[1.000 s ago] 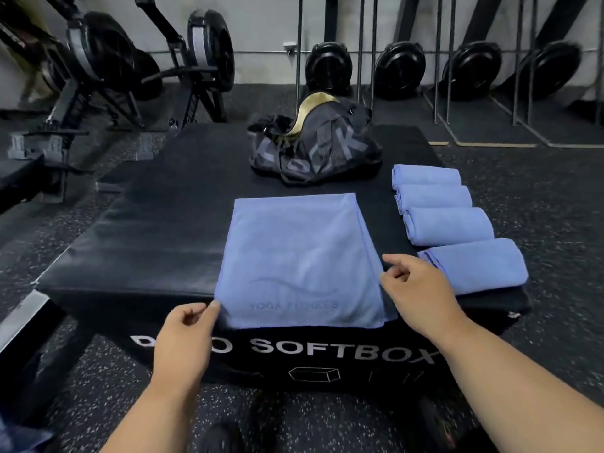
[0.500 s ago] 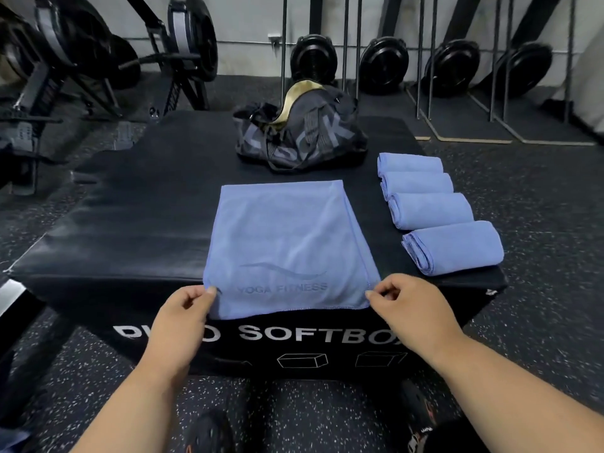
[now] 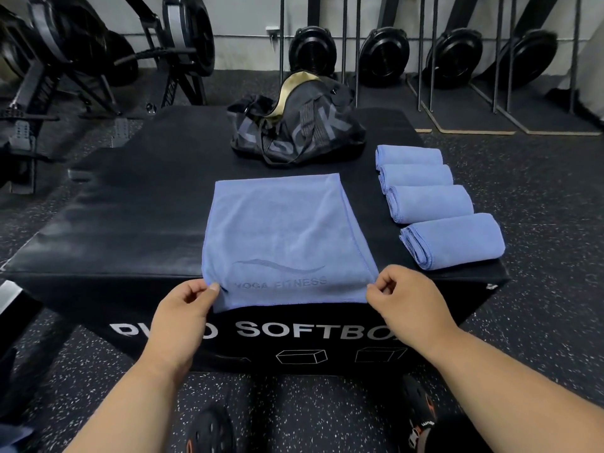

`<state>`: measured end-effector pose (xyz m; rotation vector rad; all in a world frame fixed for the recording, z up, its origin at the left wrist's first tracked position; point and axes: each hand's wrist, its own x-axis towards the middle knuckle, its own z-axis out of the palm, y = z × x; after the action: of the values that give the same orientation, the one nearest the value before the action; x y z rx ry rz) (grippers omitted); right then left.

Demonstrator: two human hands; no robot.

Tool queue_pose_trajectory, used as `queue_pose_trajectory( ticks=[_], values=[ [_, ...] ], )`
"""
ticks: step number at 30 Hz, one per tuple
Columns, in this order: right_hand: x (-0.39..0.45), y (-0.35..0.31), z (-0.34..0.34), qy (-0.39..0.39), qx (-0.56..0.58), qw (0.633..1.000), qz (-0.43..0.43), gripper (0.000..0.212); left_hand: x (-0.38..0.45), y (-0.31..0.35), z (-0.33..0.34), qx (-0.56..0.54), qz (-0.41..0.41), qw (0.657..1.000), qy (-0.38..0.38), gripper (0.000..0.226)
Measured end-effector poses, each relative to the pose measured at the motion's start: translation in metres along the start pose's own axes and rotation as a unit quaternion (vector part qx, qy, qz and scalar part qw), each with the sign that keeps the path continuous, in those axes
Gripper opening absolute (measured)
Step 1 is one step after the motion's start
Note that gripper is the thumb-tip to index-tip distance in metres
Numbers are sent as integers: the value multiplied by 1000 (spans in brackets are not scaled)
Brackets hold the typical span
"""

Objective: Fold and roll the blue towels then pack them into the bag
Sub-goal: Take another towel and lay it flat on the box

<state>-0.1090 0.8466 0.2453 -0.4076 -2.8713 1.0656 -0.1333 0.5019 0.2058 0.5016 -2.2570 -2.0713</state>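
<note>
Box lettering [image 3: 287, 330] partly hidden behind left hand [image 3: 183, 317]; bag [image 3: 299, 129] interior unseen.

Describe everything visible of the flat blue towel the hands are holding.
The flat blue towel is soft-looking cloth with stitched edges, folded, its layers offset along the right side. A wave logo and the words YOGA FITNESS are printed faintly near its front edge. It lies spread on top of the black soft box, its front edge hanging slightly over the box's front. The left hand pinches its near left corner, the right hand its near right corner.
</note>
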Motion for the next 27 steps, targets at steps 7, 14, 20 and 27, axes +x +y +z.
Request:
queue_pose_trajectory(
  ticks=[7,14,20,27],
  values=[
    [1,10,-7,27,26,999,13,21,1,-4,3,33,14,999,37,6],
    [0,11,-5,24,16,1000,8,20,4,-6,4,33,9,997,66,2],
    [-4,7,-3,48,-1,999,14,19,6,-14,-1,36,-44,997,52,12],
    [-8,0,-5,58,-46,997,22,23,8,-19,4,86,-59,994,13,16]
  ],
)
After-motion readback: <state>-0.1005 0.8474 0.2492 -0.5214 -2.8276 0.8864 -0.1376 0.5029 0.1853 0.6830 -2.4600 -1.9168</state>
